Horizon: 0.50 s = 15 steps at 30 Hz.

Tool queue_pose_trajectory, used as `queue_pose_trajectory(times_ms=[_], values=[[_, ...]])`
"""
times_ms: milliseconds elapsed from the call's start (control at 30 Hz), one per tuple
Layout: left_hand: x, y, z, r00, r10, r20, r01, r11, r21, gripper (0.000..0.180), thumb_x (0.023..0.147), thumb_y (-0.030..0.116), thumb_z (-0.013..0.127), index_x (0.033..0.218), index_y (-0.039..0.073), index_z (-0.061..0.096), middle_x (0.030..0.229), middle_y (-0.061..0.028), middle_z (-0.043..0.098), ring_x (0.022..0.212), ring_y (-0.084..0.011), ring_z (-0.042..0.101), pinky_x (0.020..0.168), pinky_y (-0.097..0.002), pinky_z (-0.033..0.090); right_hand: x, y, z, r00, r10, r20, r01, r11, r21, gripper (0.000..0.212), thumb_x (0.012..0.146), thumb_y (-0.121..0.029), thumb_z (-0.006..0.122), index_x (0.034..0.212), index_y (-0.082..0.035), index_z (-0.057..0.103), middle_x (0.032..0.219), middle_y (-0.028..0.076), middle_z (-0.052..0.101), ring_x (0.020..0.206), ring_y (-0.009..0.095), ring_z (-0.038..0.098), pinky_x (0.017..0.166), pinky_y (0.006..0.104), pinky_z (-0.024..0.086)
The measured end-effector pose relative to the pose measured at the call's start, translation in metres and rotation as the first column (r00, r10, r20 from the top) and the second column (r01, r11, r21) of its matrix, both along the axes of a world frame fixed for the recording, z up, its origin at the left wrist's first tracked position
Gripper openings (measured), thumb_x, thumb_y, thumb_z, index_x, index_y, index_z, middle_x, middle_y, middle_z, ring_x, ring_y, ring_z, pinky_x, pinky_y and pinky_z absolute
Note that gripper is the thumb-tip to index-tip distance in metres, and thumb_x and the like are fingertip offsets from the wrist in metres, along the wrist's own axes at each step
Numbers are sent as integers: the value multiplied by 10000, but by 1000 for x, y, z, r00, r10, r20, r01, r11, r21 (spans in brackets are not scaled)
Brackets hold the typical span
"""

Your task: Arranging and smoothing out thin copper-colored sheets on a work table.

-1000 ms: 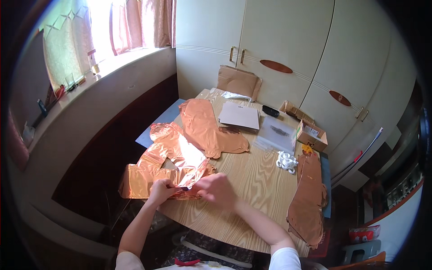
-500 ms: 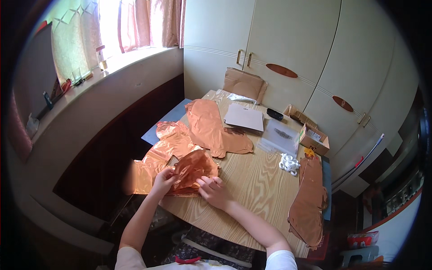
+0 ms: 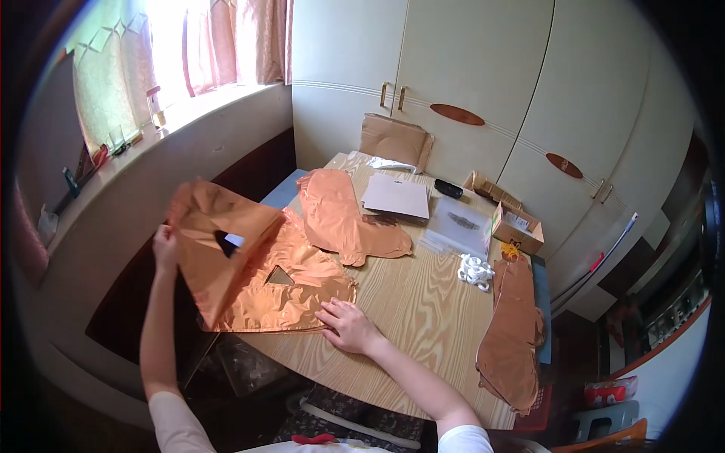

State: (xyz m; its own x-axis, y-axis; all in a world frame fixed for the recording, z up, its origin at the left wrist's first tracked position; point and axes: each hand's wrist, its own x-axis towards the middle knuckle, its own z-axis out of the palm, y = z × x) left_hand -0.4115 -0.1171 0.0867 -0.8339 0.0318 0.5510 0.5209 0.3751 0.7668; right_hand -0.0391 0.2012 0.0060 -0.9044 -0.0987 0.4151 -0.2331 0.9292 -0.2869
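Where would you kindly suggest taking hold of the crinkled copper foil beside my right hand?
Probably pinch the foil by its exposed right edge, coming from the right, just beyond your right hand: it lies thin and flat, while the raised sheet in your left hand hides part of its left side.

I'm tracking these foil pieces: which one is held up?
The leftmost sheet, raised by the left hand; the near stack, far stack and right stack lie on the table.

I have 1 holed, coppery foil sheet [image 3: 208, 264] raised at a tilt; crinkled, shiny foil [image 3: 311, 264] lies flat on the bench [image 3: 423, 325].
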Motion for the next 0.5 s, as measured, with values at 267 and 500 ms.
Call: queue_pose_trajectory(times_ms=[267, 500], values=[[-52, -89, 155, 818, 305, -487, -399, 911, -100, 184, 958, 248, 551, 1025, 76, 558, 928, -177, 660, 839, -383, 641, 673, -400, 490, -3, -4, -3, 1000, 7, 10, -7, 1000, -14, 418, 877, -340, 598, 1232, -120, 603, 1330, 143, 549, 1274, 338, 477, 1066, 457, 372], [103, -1, 227, 673, 23, -740, -576, 644, -504, 75, 947, 158, 521, 982, 93, 535, 789, -127, 633, 706, -334, 645, 596, -446, 499, -6, 6, -2, 996, 62, 64, -57, 995, -82, 562, 863, -426, 624, 1308, -98, 520, 1318, 166, 526, 1242, 342, 496, 1045, 451, 396]])
